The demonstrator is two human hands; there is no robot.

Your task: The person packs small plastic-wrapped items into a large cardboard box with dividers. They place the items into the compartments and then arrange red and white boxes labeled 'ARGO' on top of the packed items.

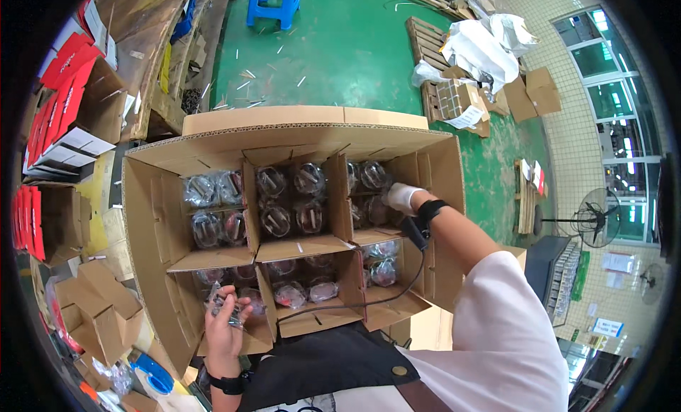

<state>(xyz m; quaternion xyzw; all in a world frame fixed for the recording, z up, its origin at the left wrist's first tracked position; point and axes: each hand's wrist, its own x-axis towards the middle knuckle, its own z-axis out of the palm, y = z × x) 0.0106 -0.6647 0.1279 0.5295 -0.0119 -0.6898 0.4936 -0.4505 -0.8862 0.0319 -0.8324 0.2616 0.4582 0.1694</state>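
A large open cardboard box (149,220) lies before me, split by cardboard dividers (305,247) into compartments. Round items in clear plastic wrap (308,179) stand in them, several to a compartment. My left hand (225,318) is at the near left compartment, its fingers closed around a small clear plastic bag (216,296) whose contents I cannot make out. My right hand (403,198), in a white glove, reaches into the far right compartment beside wrapped items (374,175). Its fingertips are hidden there. A black cable (355,305) runs from a dark device (415,232) at my right wrist across the near compartments.
Red and white cartons (60,121) and an opened brown carton (99,309) stand at the left. A blue stool (274,6) is on the green floor (333,64). Pallets (428,50) with plastic sheeting lie far right, and a black fan (592,219) stands at the right.
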